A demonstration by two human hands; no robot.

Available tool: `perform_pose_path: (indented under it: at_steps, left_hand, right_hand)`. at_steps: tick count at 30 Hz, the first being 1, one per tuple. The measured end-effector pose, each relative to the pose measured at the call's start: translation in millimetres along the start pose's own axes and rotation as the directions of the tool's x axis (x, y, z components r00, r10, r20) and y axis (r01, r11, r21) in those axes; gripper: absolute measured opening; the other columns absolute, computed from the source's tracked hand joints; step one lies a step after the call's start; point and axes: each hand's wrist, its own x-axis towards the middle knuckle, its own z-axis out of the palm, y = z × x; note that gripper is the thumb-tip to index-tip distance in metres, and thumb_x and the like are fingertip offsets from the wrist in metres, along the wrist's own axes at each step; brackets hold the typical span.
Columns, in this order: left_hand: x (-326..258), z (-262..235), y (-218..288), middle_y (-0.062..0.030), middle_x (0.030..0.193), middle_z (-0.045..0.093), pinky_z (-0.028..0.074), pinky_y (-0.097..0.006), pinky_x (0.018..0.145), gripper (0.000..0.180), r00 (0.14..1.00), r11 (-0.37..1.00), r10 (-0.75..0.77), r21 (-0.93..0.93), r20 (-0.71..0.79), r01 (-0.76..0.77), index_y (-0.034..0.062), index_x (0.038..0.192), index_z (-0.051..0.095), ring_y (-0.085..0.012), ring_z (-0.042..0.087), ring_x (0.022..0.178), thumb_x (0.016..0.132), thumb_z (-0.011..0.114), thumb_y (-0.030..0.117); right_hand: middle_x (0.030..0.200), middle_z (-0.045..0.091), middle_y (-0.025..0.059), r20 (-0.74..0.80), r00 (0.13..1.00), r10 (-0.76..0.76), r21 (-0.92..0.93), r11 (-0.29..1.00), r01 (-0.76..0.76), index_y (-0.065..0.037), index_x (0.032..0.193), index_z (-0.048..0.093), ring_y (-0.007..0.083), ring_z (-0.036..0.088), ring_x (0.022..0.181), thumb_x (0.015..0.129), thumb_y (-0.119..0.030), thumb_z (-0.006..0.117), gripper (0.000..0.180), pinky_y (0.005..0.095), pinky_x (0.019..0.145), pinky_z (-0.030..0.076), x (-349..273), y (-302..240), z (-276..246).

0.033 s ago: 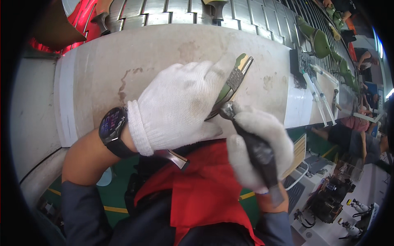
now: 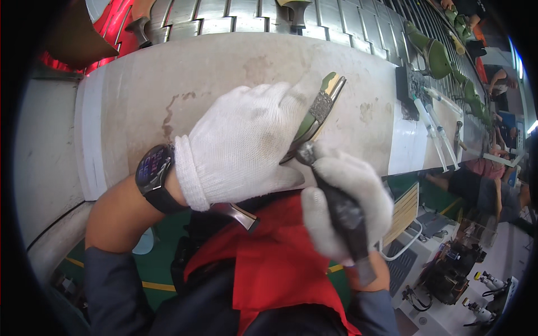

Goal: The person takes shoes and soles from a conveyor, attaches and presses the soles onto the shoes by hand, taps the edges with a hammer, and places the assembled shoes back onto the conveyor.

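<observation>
Room on the bench (image 2: 168,84) lay mostly to the left and ahead: a broad pale, stained surface, bare up to the ribbed metal conveyor (image 2: 235,17) at its far edge. The near edge ran right under my wrists, with my red apron (image 2: 274,263) just below it.

To the right the space was tighter. Green shoes (image 2: 434,56) sat in a row along the conveyor, and thin tools (image 2: 434,126) lay on a white mat (image 2: 406,148) near the bench's right end. Another person (image 2: 482,179) was down at that side, well apart from my hands.

My left hand (image 2: 246,145), in a white glove with a dark watch (image 2: 152,171) at the wrist, was wrapped palm-down around a green shoe sole (image 2: 320,109), which tilted up and away from me over the bench. My right hand (image 2: 344,201), also gloved, was fisted around a dark-handled tool (image 2: 342,215), its metal tip touching the sole's lower edge just beside the left fingers.
</observation>
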Motion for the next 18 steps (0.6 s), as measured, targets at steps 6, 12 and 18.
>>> perform_pose_path:
  at_steps: [6, 12, 18]
  left_hand:
    - [0, -18, 1, -0.0303, 0.123, 0.069, 0.057, -0.052, 0.101, 0.101, 0.996, 0.995, 0.053, -0.083, 0.076, -0.046, -0.0072, 0.152, 0.050, -0.0500, 0.069, 0.115, 0.065, 0.093, 0.020]
    - [-23, -28, -28, -0.0260, 0.134, 0.072, 0.054, -0.045, 0.109, 0.069, 0.992, 0.975, -0.007, -0.221, 0.127, 0.036, -0.0055, 0.155, 0.056, -0.0404, 0.071, 0.125, 0.099, 0.076, 0.030]
    - [-24, -20, -35, -0.0241, 0.129, 0.074, 0.056, -0.046, 0.106, 0.057, 0.997, 0.952, 0.004, -0.307, 0.080, 0.021, -0.0046, 0.151, 0.060, -0.0388, 0.074, 0.119, 0.104, 0.071, 0.026]
  right_hand:
    - [0.117, 0.079, 0.0234, -0.096, 0.995, 0.033, 0.113, 0.993, -0.022, 0.001, 0.120, 0.071, 0.0387, 0.079, 0.108, 0.083, 0.002, 0.085, 0.040, 0.0439, 0.097, 0.063, -30, -10, 32]
    - [0.123, 0.077, 0.0281, -0.100, 0.993, -0.059, -0.113, 0.992, 0.048, 0.004, 0.126, 0.067, 0.0408, 0.078, 0.112, 0.089, 0.001, 0.081, 0.040, 0.0494, 0.101, 0.060, -28, 2, 3]
    - [0.119, 0.079, 0.0247, 0.056, 0.996, -0.069, -0.059, 0.996, 0.073, 0.002, 0.121, 0.071, 0.0409, 0.079, 0.110, 0.081, 0.000, 0.083, 0.041, 0.0461, 0.097, 0.061, -29, -3, 28]
